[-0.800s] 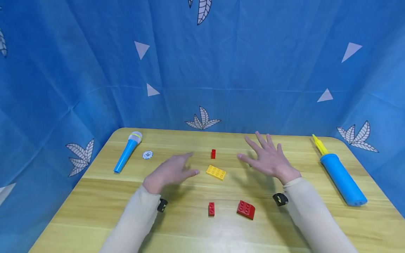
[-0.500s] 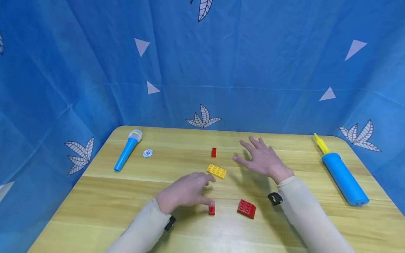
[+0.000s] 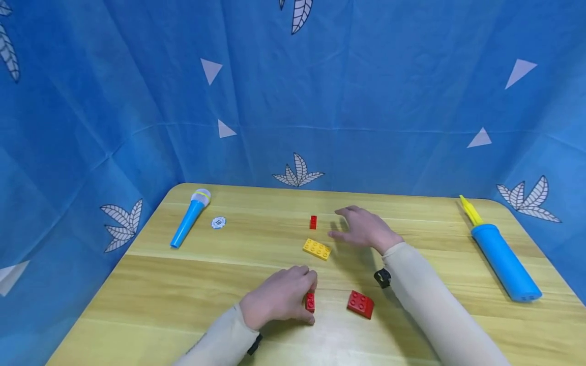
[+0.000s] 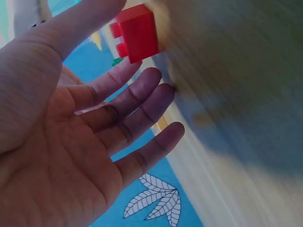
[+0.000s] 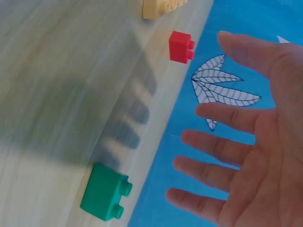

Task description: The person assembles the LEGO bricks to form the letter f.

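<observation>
My left hand (image 3: 284, 297) is at a small red brick (image 3: 310, 303) near the table's front, its thumb and index finger on either side of it. In the left wrist view, the index fingertip appears at the edge of this red brick (image 4: 137, 34); firm contact is unclear. My right hand (image 3: 366, 229) hovers over the back of the table, fingers spread and holding nothing. Near it are another small red brick (image 3: 313, 222) and a yellow brick (image 3: 317, 249). A green brick (image 5: 105, 191) shows below the right hand in the right wrist view, hidden in the head view.
A larger red brick (image 3: 360, 304) with a sloped end lies right of the left hand. A toy microphone (image 3: 188, 220) and a poker chip (image 3: 218, 222) lie at the back left. A blue balloon pump (image 3: 505, 262) lies far right. Blue patterned cloth (image 3: 389, 101) hangs behind the table.
My left hand has moved right and toward the front, down to the near small red brick. My right hand has shifted left, its fingers less spread in the head view.
</observation>
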`<state>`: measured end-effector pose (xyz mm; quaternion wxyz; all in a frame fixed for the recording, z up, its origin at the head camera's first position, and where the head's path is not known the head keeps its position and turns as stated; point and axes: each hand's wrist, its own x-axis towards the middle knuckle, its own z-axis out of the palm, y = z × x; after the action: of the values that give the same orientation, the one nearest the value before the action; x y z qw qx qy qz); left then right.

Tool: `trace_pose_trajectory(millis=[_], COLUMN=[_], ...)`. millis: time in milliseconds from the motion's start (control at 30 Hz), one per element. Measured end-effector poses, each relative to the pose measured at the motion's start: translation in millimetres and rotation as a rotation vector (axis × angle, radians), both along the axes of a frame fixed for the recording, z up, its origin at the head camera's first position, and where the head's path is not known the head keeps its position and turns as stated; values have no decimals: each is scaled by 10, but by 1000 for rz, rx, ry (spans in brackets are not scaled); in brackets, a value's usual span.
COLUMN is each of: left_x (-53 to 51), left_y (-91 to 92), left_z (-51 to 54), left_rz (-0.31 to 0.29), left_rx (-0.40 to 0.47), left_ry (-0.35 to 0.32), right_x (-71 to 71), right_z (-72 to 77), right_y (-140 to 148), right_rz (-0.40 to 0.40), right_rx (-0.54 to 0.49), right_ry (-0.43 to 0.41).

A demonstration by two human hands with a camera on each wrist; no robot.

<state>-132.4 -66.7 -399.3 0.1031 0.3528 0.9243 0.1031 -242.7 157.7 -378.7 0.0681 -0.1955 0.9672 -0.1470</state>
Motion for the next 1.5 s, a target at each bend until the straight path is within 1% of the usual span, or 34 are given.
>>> trace_pose_trajectory(millis=[133,200,267,433,500,700,867,1033,1267,1367,1500], left_x=[1,6,17,53,66,93,90,97,152,151,137], left_y=[8,5,-2,-8,-5,-12,-17,-14,-24,-45,-67], left_z=[-17,-17,-11,16,18,23,20,9,-35,-41,-37], left_rz=[-7,-12,-16,-24,-29,-39,-43,-42,-42,-44,-49], left_rx=[-30,-45,-50,-58,-62,-27,-11,-5,5,7,8], left_ry=[50,64,61,25,27,20,22,36,37,48,47], right_x=[-101,-136,-166,-220,-230,-287,-375,-460,-464,-465,-460], right_z=[-29,-37,-38,-38,-37,-26,-24,-70,-167,-171,-135], right_y=[-75,-110,-144,-212,-230,-270,-355,-472,-578,-594,-603], right_rz=[39,49,53,46,41,40,12,8,8,12,16], right_rx=[-1,-3,-1,22,33,36,26,14,14,9,6], right_ry=[-36,-54,-65,-75,-77,-36,-8,18,39,51,47])
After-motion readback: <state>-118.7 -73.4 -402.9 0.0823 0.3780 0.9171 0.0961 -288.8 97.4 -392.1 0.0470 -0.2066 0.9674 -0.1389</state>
